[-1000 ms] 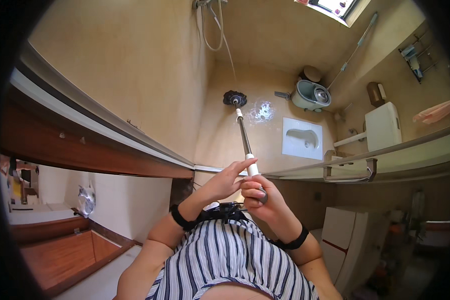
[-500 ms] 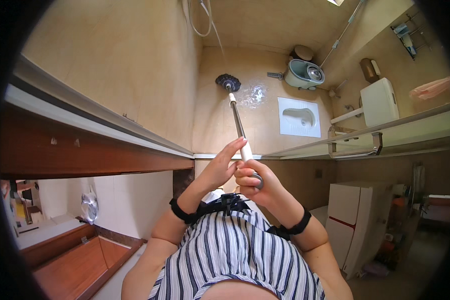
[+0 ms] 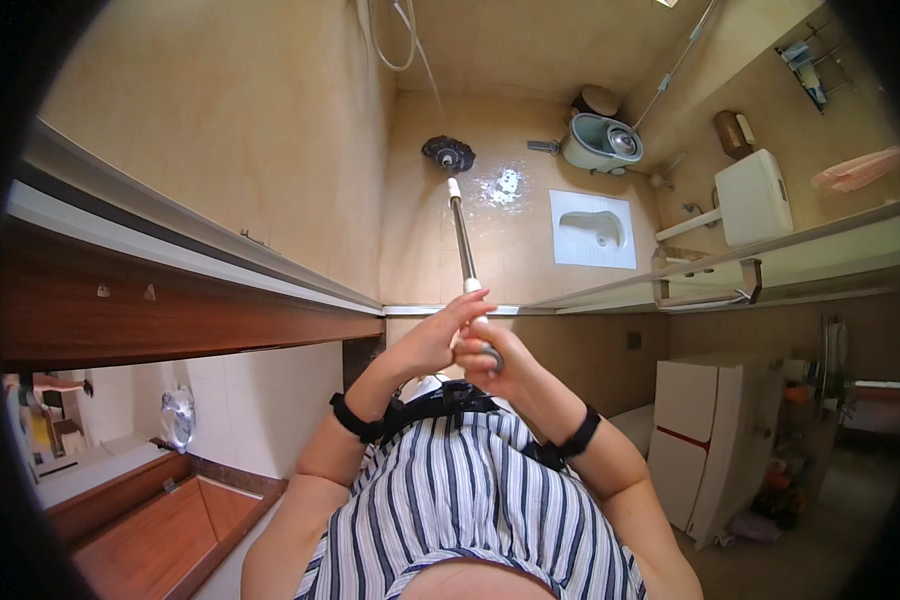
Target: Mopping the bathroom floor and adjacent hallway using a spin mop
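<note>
A mop runs from my hands into the bathroom, its dark, wet-looking head on the tiled floor. Its handle is a metal tube with white fittings. My right hand is wrapped round the grip near its grey end. Just ahead of it, my left hand lies loosely about the white part of the handle, fairly straight fingers crossing over it. Beside the mop head, a patch of floor shines with light. Black bands circle both wrists.
A white squat toilet is set in the floor to the right, with a green-grey mop bucket beyond it. A doorway threshold crosses in front of me. A white cistern hangs at right; a white cabinet stands at lower right.
The mop has shifted slightly left, its handle drawn back toward me. My left fingers now reach across the handle rather than along its side.
</note>
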Demonstrator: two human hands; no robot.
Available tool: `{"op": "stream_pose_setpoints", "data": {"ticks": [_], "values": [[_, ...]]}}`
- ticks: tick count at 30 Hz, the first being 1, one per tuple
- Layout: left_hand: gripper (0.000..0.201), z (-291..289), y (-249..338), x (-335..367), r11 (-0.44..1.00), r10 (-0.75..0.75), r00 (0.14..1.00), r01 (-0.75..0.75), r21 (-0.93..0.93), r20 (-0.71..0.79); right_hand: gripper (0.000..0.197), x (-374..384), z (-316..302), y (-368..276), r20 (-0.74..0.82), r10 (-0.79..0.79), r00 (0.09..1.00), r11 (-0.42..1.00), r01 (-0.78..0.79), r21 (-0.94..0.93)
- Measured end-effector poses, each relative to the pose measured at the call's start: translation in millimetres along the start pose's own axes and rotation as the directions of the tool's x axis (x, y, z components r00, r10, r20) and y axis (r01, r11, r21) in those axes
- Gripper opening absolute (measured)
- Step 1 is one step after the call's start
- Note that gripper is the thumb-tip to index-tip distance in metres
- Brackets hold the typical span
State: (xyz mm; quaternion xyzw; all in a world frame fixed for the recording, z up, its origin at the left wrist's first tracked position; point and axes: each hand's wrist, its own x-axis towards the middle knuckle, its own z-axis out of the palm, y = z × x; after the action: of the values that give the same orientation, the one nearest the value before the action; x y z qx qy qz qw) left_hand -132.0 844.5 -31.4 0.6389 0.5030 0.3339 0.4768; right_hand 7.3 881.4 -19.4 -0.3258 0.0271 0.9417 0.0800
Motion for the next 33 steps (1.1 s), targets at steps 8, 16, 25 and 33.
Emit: {"op": "stream_pose_setpoints", "data": {"ticks": [8,16,25,33], "values": [[0.052,1.2,-41.7,-10.9,0.999,-0.028,0.994,0.032,0.040,-0.107,0.012,33.0,0.3,-5.8,-0.064,-0.031,0.997,0.996,0.025,-0.086],[0.054,-12.2,-9.9,-67.3,0.958,-0.014,1.000,0.012,0.285,0.007,0.012,-1.0,17.2,54.5,-0.087,-0.009,0.996,0.997,0.002,-0.074],[0.056,-16.7,-18.5,-82.6,0.905,-0.247,0.969,0.235,0.353,-0.013,0.009,48.0,-7.7,53.7,-0.070,-0.036,0.997,0.968,0.018,-0.252],[0.051,-18.5,2.7,-127.5,0.974,-0.082,0.996,0.085,0.212,-0.023,0.010,-9.1,26.5,109.2,-0.035,0.072,0.997,0.992,-0.076,-0.102]]}}
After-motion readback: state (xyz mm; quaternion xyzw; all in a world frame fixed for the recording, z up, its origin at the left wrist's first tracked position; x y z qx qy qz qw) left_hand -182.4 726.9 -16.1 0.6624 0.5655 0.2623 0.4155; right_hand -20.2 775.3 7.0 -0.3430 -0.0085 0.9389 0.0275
